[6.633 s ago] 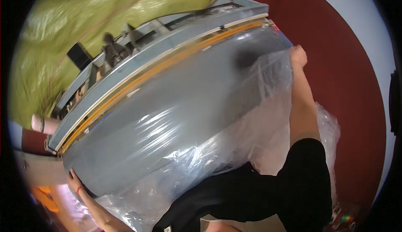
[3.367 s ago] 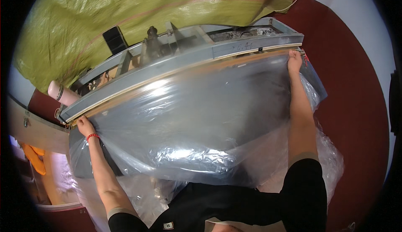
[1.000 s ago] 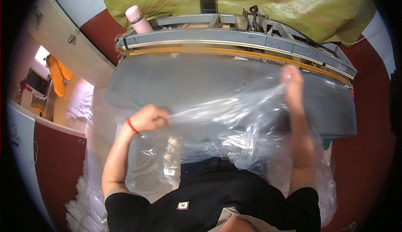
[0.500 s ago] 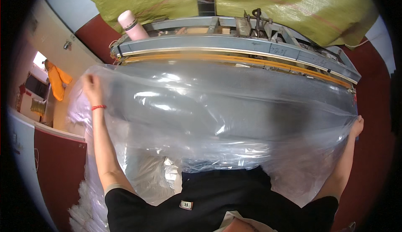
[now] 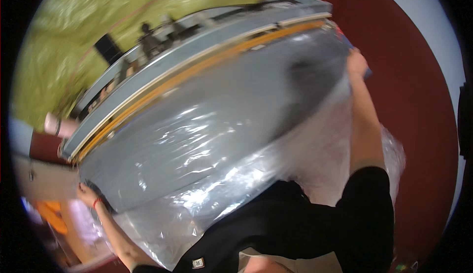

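Observation:
A wide clear plastic sheet is spread across a grey work surface in front of me, its near part hanging in folds against my body. At the surface's left end, my left hand, with a red cord on the wrist, is closed on the sheet's edge. My right hand is closed on the sheet at the far right end, close to the surface's corner. Bright glare lies over the film, and its exact edge at each hand is hard to make out.
A grey metal frame with an orange strip runs along the far side. On it are a pink bottle, a dark flat phone-like object and dark metal clamps. Beyond hangs a yellow-green woven tarp; a red-and-white wall stands right.
My view has tilted and turned right. Both hands have drawn the sheet lower and flatter over the surface; it was billowing half a second ago. The right hand is now beside the far right corner.

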`<state>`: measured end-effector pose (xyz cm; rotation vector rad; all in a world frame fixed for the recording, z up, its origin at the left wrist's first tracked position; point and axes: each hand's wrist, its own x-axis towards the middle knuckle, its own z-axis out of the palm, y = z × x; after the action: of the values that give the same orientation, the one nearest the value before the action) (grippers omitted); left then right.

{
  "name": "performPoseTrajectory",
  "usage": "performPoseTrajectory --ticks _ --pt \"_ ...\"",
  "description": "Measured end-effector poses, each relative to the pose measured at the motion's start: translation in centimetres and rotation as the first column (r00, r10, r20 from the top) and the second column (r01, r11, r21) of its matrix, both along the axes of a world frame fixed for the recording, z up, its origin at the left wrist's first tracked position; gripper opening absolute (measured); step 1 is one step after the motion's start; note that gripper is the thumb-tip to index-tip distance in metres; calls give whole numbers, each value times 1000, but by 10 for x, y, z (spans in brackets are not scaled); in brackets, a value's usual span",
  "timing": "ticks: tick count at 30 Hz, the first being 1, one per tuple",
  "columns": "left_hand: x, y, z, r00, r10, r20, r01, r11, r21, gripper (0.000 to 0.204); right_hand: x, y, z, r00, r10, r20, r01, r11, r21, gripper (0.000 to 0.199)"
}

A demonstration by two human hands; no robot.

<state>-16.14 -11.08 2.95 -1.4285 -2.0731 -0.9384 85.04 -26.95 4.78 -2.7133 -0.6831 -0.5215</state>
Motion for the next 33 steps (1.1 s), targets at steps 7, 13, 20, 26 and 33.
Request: performPoseTrajectory --ticks 7,13,20,26,33 --pt "440 -113 82 -129 -282 951 992 -27 126 41 26 -16 -13 998 33 62 -36 998 47 25" --pt "596 -209 8 -289 -446 847 800 -599 -43 42 19 -6 -17 996 91 10 -92 988 121 27" --pt "647 -242 24 -224 164 961 397 -885 244 30 30 -19 -16 997 71 4 -71 991 113 27" --pt "660 -251 -48 -231 227 946 776 -543 320 22 22 -14 -11 997 82 -7 -80 988 134 27" --pt "602 -221 56 -651 -156 742 565 -753 337 13 10 -10 -15 991 130 28 -132 986 103 26"
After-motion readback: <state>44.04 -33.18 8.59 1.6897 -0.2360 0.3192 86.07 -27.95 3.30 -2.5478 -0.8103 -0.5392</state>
